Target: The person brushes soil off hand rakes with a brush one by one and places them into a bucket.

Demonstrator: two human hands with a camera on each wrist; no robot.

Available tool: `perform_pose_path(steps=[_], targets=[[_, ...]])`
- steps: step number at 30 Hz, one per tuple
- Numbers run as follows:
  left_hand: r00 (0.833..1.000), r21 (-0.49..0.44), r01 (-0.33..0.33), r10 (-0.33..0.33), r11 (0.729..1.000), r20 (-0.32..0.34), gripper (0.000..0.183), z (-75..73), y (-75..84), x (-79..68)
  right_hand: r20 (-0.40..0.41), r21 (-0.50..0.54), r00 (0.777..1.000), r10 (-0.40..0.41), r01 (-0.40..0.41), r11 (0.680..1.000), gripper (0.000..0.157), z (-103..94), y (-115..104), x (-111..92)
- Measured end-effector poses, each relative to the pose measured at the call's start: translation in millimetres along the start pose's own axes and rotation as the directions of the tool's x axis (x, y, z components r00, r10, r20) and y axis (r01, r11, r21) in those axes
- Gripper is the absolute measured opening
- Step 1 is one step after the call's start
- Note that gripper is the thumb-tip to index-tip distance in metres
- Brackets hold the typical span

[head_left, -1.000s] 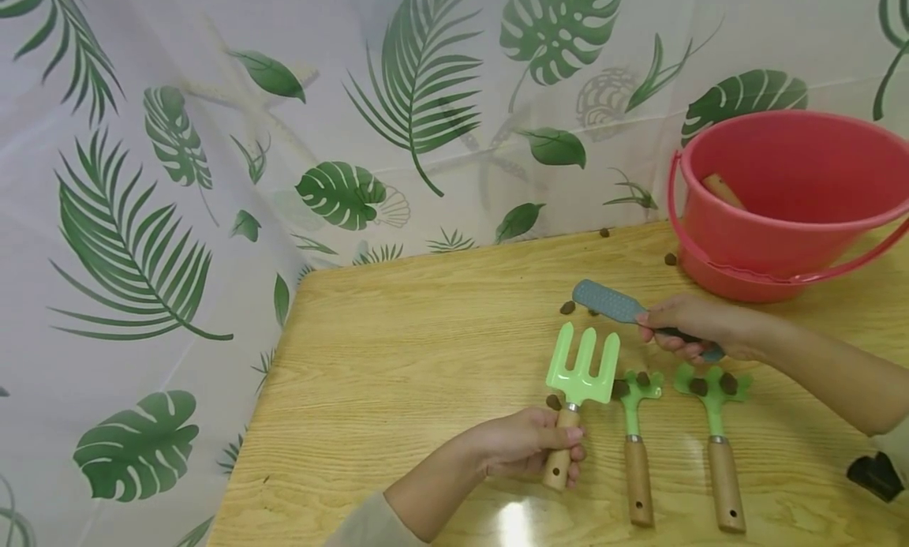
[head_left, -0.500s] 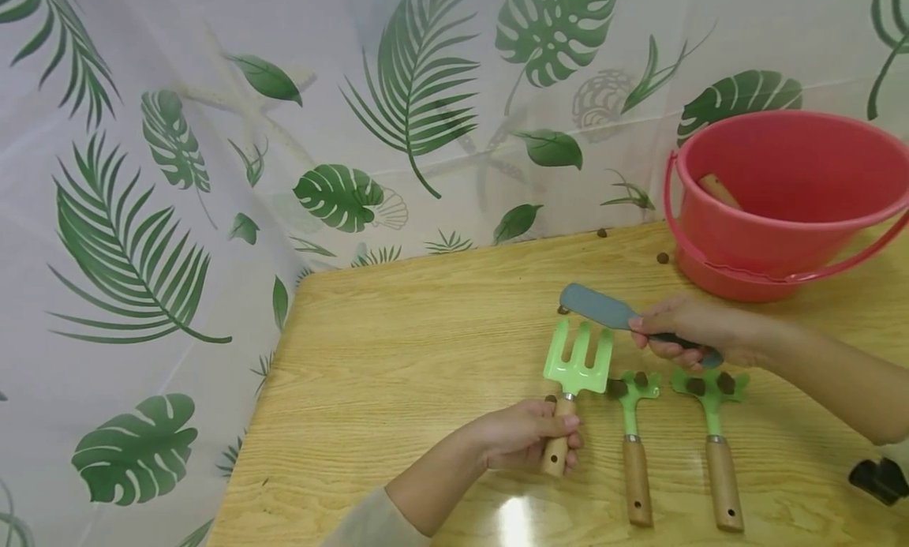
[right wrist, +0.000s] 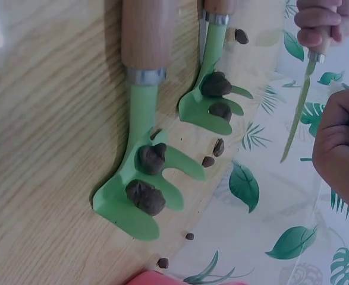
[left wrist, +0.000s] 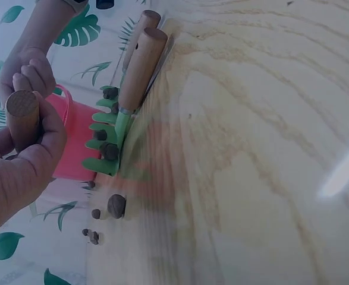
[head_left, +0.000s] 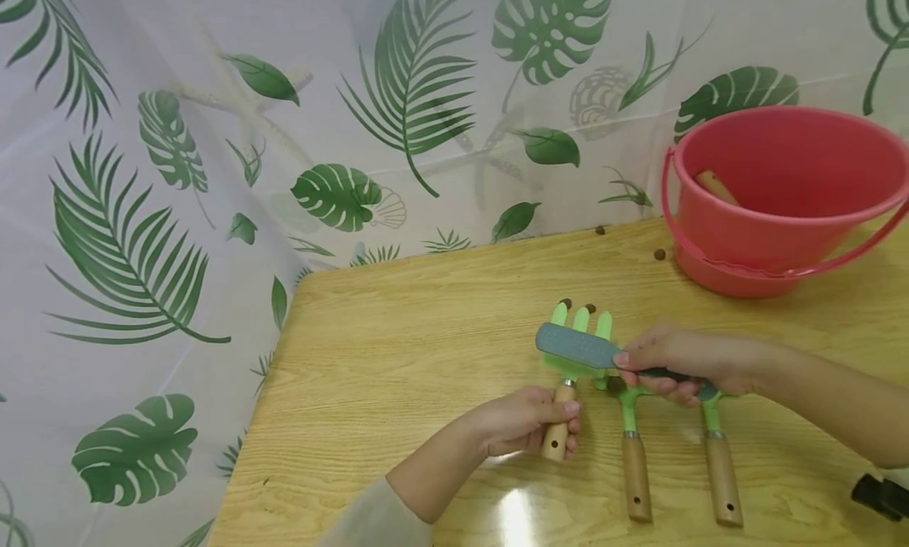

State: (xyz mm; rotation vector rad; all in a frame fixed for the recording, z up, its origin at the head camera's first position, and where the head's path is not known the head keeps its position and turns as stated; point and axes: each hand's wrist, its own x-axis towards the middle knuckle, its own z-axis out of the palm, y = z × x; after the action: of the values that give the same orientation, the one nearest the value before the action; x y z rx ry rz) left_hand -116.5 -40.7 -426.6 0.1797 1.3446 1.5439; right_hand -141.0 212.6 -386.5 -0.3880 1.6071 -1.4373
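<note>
My left hand grips the wooden handle of a green three-pronged hand fork. The handle's round end faces the camera in the left wrist view. In my right hand is a flat blue-grey paddle-shaped tool with a dotted face and a dark handle; its kind I cannot tell. This paddle crosses over the fork's prongs and hides their lower part. Beside the fork lie two green hand rakes with wooden handles, a nearer one and a farther one. Brown clumps sit on their heads.
A pink bucket stands at the back right, a wooden handle showing inside. Several brown crumbs lie on the wooden table. A leaf-printed cloth hangs along the table's back and left.
My right hand has brought the blue-grey tool left and down, from above the fork to across its prongs. My left hand has raised the fork slightly toward the back.
</note>
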Motion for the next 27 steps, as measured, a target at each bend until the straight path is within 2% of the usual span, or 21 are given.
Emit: perform_pose_path(steps=[5, 10, 22, 27], targets=[[1.000, 0.014, -0.012, 0.012, 1.000, 0.003, 0.012, 1.0, 3.8, -0.7, 0.024, 0.002, 1.000, 0.011, -0.011, 1.000, 0.027, 4.5, 2.8, 1.5], [1.000, 0.012, -0.008, 0.007, 1.000, 0.010, 0.011, 2.8, 5.3, -2.5, 0.017, -0.009, 1.000, 0.020, -0.020, 1.000, 0.028, 5.4, 6.9, 2.7], [1.000, 0.026, -0.022, 0.022, 0.999, 0.008, 0.012, 3.7, 9.3, -4.7, -0.005, -0.058, 1.000, -0.017, 0.017, 0.998, 0.030, 5.1, 15.9, 9.2], [1.000, 0.042, -0.019, 0.019, 0.999, 0.010, 0.011, 4.4, 7.9, -5.3, 0.006, -0.050, 1.000, 0.002, -0.002, 0.999, 0.030, 1.1, 16.5, 8.8]])
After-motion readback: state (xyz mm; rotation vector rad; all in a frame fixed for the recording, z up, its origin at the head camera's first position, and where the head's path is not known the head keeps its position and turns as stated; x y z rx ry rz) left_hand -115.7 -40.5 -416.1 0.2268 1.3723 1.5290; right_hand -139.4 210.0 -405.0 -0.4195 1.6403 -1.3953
